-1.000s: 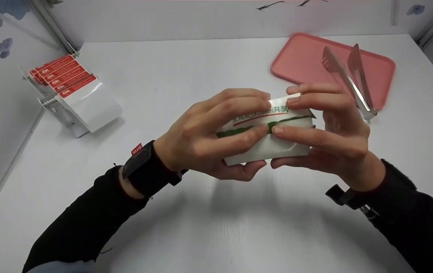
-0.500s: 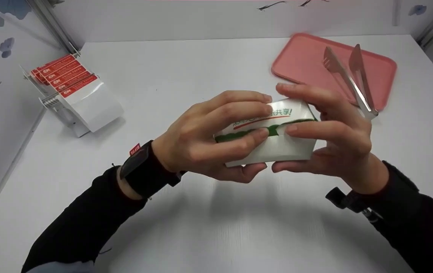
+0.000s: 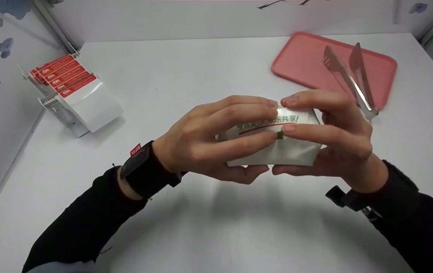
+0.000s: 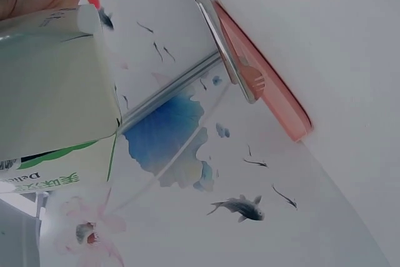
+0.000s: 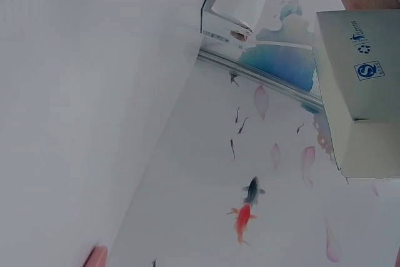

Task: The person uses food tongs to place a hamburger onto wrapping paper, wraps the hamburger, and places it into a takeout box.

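Note:
Above the table, both hands hold a white paper food box [image 3: 296,153] with green lettering and a red line on top. My left hand [image 3: 212,132] grips its left end, fingers over the top and thumb beneath the near edge. At the other end my right hand [image 3: 341,132] holds it, one fingertip at the far top edge, another on the flap seam, thumb low in front. A plain side of the box [image 4: 50,85] and part of its green-printed top show in the left wrist view. Blue marks are printed on the box [image 5: 356,67] in the right wrist view.
A pink tray [image 3: 299,57] lies at the back right, with metal tongs [image 3: 364,91] resting across it, handle end past the rim. At the back left stands a wire rack holding red-and-white paper sleeves [image 3: 68,76]. Patterned wall panels [image 3: 201,19] border the table.
The right hand's upper finger lifted off, then came down to the box's far edge. The box has shifted slightly toward the person, and less of its green band shows.

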